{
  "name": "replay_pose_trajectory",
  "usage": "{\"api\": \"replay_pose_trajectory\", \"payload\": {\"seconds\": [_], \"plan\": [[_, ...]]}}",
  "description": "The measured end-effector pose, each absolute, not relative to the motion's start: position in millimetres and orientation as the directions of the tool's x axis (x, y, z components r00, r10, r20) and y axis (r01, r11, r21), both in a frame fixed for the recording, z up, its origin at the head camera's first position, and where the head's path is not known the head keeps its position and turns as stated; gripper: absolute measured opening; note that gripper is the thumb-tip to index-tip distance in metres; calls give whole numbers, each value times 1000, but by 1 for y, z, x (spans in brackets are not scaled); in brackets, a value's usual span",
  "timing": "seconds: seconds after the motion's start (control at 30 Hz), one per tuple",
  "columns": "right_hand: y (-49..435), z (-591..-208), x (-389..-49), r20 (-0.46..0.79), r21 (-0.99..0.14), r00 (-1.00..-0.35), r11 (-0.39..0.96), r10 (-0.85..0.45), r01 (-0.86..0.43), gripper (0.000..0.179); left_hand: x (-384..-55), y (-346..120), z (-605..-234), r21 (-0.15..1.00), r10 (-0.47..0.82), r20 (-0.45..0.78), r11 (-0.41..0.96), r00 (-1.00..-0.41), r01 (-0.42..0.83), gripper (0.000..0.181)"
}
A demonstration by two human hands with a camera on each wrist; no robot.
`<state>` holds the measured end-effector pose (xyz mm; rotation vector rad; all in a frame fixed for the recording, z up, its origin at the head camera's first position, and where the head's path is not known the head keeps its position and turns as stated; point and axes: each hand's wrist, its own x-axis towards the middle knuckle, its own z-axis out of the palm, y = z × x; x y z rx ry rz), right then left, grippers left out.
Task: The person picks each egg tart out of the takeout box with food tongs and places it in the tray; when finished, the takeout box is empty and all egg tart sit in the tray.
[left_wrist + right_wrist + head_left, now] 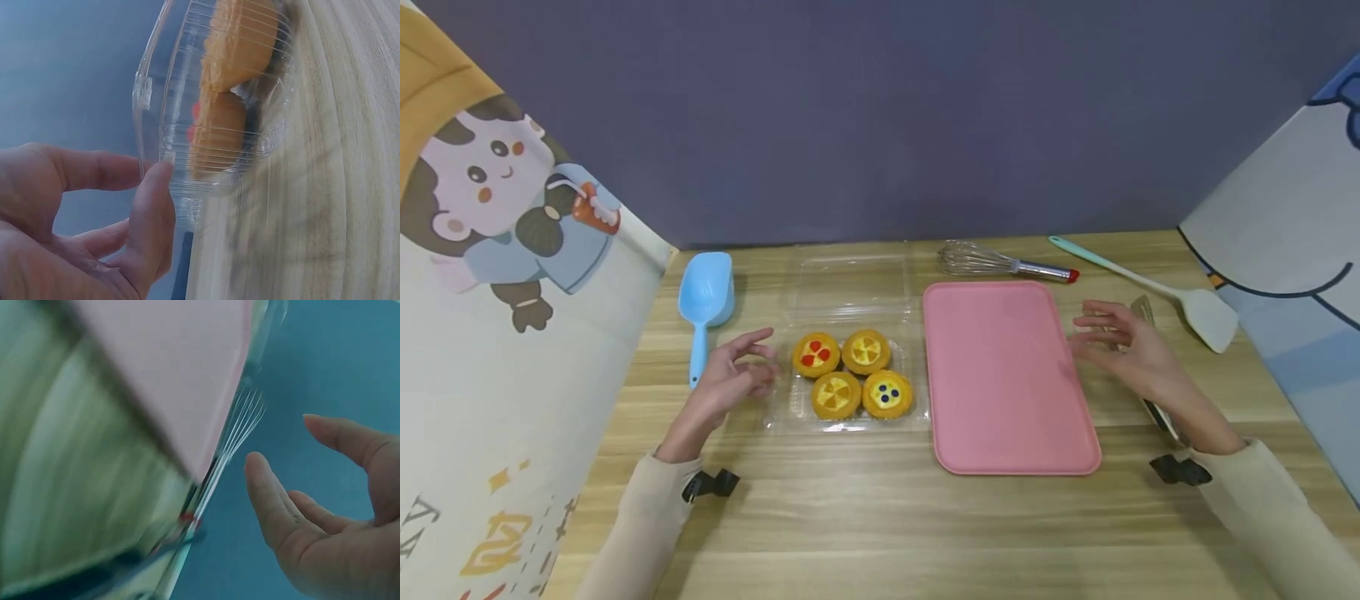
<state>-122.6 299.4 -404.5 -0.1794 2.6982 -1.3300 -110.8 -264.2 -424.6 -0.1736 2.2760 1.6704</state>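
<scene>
Several small egg-tart-like pastries sit in a clear plastic container (790, 414) whose lid (852, 283) lies folded back behind it. One tart (816, 355) bears red dots, another (887, 394) dark blue dots; the others have orange wedges. My left hand (727, 385) is at the container's left side, fingers loosely bent and apart; the left wrist view has fingertips (164, 172) at the rim, contact unclear. Just off the right edge of a pink tray (1007, 379), my right hand (1131, 350) hovers with fingers spread, holding nothing.
A blue scoop (706, 292) lies at the left. Behind the tray is a whisk (992, 262), and at the right a pale spatula (1206, 317). Beneath my right hand lies a metal utensil (1162, 417), partly hidden. Walls enclose the table's back and sides.
</scene>
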Motion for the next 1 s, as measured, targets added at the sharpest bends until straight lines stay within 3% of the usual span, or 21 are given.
{"api": "replay_pose_trajectory", "payload": {"seconds": [0.37,0.6,0.67,0.8,0.9,1.0], "plan": [[369,-425,-93,-135,-730,-991,678,-21,85,79,-111,-265,-424,908,122,-303,338,-945,-247,70],[389,-435,-84,-218,-610,-971,764,97,213,87,-109,-266,-424,902,127,-314,349,-941,-254,72],[393,-438,-84,-270,-662,-957,703,101,261,83,-109,-266,-424,903,126,-315,346,-941,-256,72],[393,-444,-82,-298,-587,-950,766,96,262,88,-109,-266,-424,907,130,-311,337,-941,-253,73],[392,-447,-82,-263,-435,-961,879,84,195,97,-109,-266,-425,910,131,-305,332,-943,-248,73],[391,-450,-84,-280,-416,-957,890,71,188,99,-109,-265,-425,911,130,-302,330,-944,-246,73]]}}
